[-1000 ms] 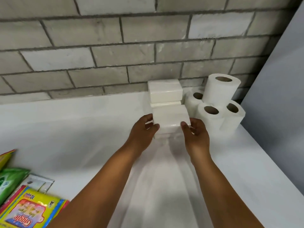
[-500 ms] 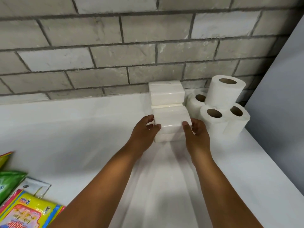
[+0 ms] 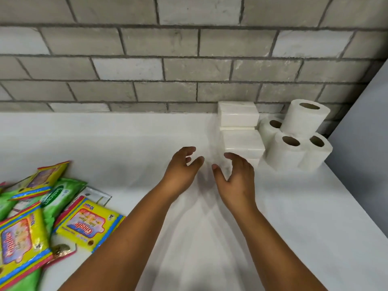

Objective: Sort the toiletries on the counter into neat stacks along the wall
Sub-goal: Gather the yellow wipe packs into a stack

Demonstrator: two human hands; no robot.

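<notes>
Two hands hang over the white counter (image 3: 273, 217) and hold nothing. The left hand (image 3: 181, 170) and the right hand (image 3: 236, 177) are side by side with a small gap between them, and their fingers are loose and a little bent. The right hand's fingertips (image 3: 227, 155) sit just in front of the near pile of white tissue packs (image 3: 242, 143), but I cannot tell if they touch it. Behind that pile, right against the brick wall (image 3: 189, 70), is another pile of white tissue packs (image 3: 238, 116). The two piles line up one behind the other, so they look tidy and stay out of the way. To the right of them are the toilet rolls (image 3: 294, 141), standing up with one roll sitting on top of the others, tucked into the far right corner. That corner helps keep them from rolling off. Far to the left, near the front edge, is a messy heap of yellow packs (image 3: 86, 225) and green packs (image 3: 56, 196), lying every which way on top of each other. I think these are what is left to sort, and they will need to go along the wall to the left of the white piles.
</notes>
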